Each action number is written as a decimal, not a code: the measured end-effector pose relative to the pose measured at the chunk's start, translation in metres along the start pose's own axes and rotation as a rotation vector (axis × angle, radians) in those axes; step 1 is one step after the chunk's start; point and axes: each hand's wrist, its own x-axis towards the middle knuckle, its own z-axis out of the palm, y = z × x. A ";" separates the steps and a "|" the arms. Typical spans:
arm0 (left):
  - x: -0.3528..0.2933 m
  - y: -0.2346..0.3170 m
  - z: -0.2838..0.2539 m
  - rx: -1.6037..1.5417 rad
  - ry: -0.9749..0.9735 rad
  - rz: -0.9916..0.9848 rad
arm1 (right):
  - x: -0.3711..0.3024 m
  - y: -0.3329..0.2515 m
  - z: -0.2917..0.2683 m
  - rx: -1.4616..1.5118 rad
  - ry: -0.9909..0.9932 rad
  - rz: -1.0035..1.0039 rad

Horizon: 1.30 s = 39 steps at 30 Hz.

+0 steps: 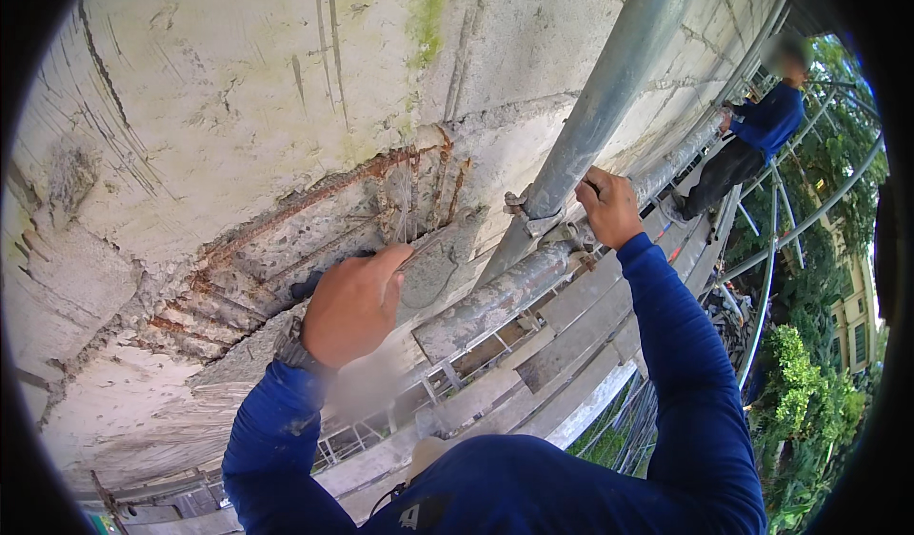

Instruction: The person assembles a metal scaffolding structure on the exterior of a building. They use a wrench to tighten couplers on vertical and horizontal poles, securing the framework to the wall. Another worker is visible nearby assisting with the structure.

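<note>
My left hand (350, 308) is raised at a broken-out hollow (324, 219) in the concrete, where rusty reinforcing bars (440, 185) lie bare. Its fingers are closed, the forefinger reaching toward the bars. A dark end of something (305, 287) shows behind this hand, and a thin strip runs from the fingertips; what it is I cannot make out. Beside it is a smooth grey patch (430, 278). My right hand (611, 209) has its fingers curled in against the slanting scaffold tube (609, 88), above a clamp (533, 213). Anything inside its grip is hidden.
A second thick tube (500, 297), crusted with mortar, runs alongside the concrete wall (238, 78). Below are scaffold planks (571, 345) with gaps between them. Farther right, a person in blue (771, 116) stands on the scaffold near thinner tubes (776, 202) and green trees (800, 383).
</note>
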 end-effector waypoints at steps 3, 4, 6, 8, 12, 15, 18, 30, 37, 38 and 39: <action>0.043 0.027 0.003 0.238 -0.121 0.003 | -0.001 0.004 0.000 -0.033 -0.012 -0.005; 0.055 0.033 0.002 0.326 -0.181 -0.014 | -0.002 0.003 0.001 -0.022 0.003 -0.012; 0.076 0.035 0.008 0.399 -0.187 0.015 | -0.003 0.003 0.001 0.002 0.034 -0.023; 0.086 0.028 0.017 0.453 -0.196 0.039 | -0.002 0.001 0.000 0.001 0.035 -0.021; 0.091 0.018 0.029 0.476 -0.190 0.026 | -0.003 0.006 0.005 0.058 0.085 -0.050; 0.088 0.023 0.024 0.485 -0.199 0.016 | -0.002 0.005 0.004 0.067 0.093 -0.067; 0.092 0.024 0.023 0.486 -0.212 0.033 | -0.004 0.010 0.003 0.042 0.079 -0.052; 0.120 0.029 0.005 0.549 -0.342 0.211 | -0.003 0.009 0.002 0.049 0.076 -0.037; 0.139 0.042 -0.006 0.639 -0.479 0.233 | -0.003 0.006 0.002 0.046 0.073 -0.040; 0.146 0.047 -0.009 0.672 -0.516 0.229 | -0.002 0.006 0.004 0.056 0.075 -0.044; 0.154 0.056 -0.014 0.704 -0.551 0.229 | -0.002 0.007 0.005 0.062 0.079 -0.047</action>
